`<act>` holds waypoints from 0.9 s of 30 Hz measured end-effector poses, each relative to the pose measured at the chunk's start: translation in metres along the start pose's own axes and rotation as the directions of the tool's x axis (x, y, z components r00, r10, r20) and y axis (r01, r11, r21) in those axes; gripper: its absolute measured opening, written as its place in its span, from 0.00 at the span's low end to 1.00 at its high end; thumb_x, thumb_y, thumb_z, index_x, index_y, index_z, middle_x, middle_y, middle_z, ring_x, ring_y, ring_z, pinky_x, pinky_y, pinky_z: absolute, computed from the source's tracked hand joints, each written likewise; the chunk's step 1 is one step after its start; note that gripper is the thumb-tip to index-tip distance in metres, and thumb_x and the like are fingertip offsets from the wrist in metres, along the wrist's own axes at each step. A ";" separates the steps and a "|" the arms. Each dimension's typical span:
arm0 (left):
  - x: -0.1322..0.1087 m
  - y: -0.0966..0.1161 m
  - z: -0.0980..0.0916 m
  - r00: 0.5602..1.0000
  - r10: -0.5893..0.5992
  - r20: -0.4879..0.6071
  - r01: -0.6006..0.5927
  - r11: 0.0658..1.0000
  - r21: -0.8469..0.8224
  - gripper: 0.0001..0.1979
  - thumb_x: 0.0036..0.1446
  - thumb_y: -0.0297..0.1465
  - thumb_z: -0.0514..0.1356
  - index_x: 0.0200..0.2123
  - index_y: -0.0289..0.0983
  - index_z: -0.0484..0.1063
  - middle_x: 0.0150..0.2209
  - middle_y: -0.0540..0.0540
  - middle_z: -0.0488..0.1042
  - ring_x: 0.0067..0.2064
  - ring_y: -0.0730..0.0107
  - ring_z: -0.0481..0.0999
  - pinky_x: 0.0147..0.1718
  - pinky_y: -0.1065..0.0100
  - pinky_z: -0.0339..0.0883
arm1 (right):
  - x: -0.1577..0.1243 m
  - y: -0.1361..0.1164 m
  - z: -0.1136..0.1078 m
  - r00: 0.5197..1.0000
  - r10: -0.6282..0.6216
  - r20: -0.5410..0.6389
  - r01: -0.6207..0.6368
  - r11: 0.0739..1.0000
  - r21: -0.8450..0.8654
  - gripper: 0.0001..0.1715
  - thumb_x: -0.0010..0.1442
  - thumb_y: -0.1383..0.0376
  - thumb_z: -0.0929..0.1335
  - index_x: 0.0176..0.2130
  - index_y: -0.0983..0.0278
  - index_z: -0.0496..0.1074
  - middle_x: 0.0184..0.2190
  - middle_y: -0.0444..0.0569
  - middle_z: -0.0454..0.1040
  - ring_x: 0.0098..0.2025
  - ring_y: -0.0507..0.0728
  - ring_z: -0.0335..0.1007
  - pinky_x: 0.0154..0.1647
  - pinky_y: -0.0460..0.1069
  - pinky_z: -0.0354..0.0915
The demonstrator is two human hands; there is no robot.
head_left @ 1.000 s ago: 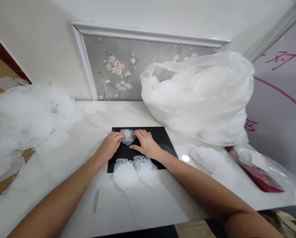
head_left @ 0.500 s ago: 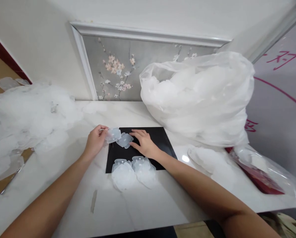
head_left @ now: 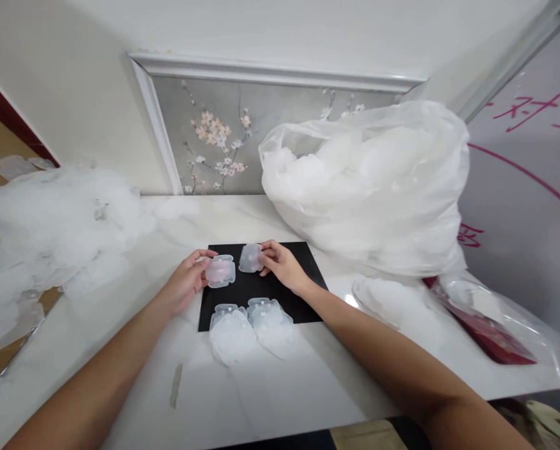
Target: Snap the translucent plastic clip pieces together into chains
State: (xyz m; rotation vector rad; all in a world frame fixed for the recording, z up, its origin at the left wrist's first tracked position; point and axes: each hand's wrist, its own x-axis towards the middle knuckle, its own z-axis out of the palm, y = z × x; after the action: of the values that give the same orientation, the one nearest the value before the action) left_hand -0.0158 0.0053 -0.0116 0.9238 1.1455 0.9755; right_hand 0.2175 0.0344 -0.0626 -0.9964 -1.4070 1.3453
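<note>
My left hand (head_left: 189,279) pinches a translucent, frosted plastic piece (head_left: 220,271) with small tabs at its corners, above the left part of a black mat (head_left: 242,289). My right hand (head_left: 280,265) grips a second frosted plastic piece (head_left: 250,258) by its right edge, over the back of the mat. The two pieces are apart, with a narrow gap between them. Two overlapping stacks of similar pieces, a left stack (head_left: 233,337) and a right stack (head_left: 271,328), lie across the mat's front edge.
A big heap of frosted pieces (head_left: 59,225) covers the table's left side. A large clear bag (head_left: 369,194) full of them stands at the back right. More pieces (head_left: 397,306) and a red packet in clear plastic (head_left: 490,331) lie at the right. A tape strip (head_left: 176,385) sticks to the white table.
My right hand has closed on the second piece and lifted it up and right, away from the left one. My left hand has moved its piece slightly right and down.
</note>
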 end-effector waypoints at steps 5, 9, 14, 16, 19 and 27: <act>0.000 0.006 -0.004 0.998 -0.041 0.037 0.041 0.999 -0.015 0.16 0.52 0.28 0.62 0.47 0.39 0.71 0.40 0.44 0.80 0.41 0.65 0.79 0.41 0.65 0.70 | -0.002 -0.001 -0.015 0.999 -0.047 0.010 0.048 0.980 -0.195 0.19 0.59 0.57 0.65 0.47 0.63 0.69 0.32 0.44 0.74 0.21 0.48 0.65 0.26 0.47 0.68; 0.002 0.007 -0.009 0.994 -0.023 0.103 0.020 0.999 0.026 0.24 0.45 0.22 0.58 0.48 0.39 0.72 0.40 0.44 0.81 0.42 0.63 0.78 0.42 0.64 0.69 | -0.006 -0.001 -0.019 0.999 -0.041 0.007 0.042 0.964 -0.263 0.24 0.61 0.58 0.63 0.55 0.63 0.68 0.36 0.46 0.75 0.22 0.48 0.65 0.30 0.49 0.69; 0.001 0.006 -0.012 0.983 -0.017 0.181 -0.006 0.992 0.124 0.34 0.36 0.20 0.55 0.51 0.40 0.71 0.42 0.45 0.80 0.43 0.61 0.77 0.42 0.63 0.67 | -0.006 0.001 -0.020 0.998 -0.059 0.034 0.066 0.957 -0.281 0.26 0.61 0.64 0.59 0.57 0.61 0.67 0.41 0.48 0.75 0.24 0.49 0.66 0.33 0.50 0.70; 0.000 0.006 -0.011 0.980 -0.006 0.198 -0.021 0.991 0.136 0.33 0.35 0.19 0.56 0.50 0.41 0.71 0.45 0.45 0.79 0.46 0.60 0.76 0.45 0.62 0.67 | -0.007 0.000 -0.020 0.994 -0.082 0.074 0.100 0.957 -0.274 0.30 0.56 0.69 0.59 0.57 0.60 0.66 0.44 0.48 0.75 0.29 0.51 0.69 0.32 0.48 0.69; -0.001 0.005 -0.009 0.973 0.022 0.228 -0.061 0.984 0.166 0.28 0.40 0.21 0.62 0.49 0.40 0.71 0.47 0.43 0.79 0.48 0.59 0.76 0.49 0.61 0.66 | -0.010 -0.002 -0.017 0.988 -0.114 0.108 0.144 0.934 -0.326 0.38 0.47 0.75 0.58 0.57 0.60 0.67 0.43 0.48 0.75 0.37 0.53 0.70 0.32 0.47 0.69; 0.000 0.002 -0.011 0.969 0.043 0.244 -0.083 0.984 0.157 0.41 0.44 0.24 0.67 0.62 0.43 0.57 0.48 0.42 0.79 0.48 0.61 0.78 0.49 0.64 0.68 | -0.013 -0.003 -0.015 0.986 -0.134 0.100 0.162 0.920 -0.356 0.40 0.48 0.76 0.57 0.60 0.61 0.59 0.45 0.50 0.74 0.39 0.54 0.71 0.32 0.48 0.70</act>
State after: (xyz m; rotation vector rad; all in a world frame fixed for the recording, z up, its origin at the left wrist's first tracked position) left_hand -0.0270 0.0064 -0.0114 1.1851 1.0070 0.8020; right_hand 0.2351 0.0258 -0.0608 -1.0594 -1.7946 1.0386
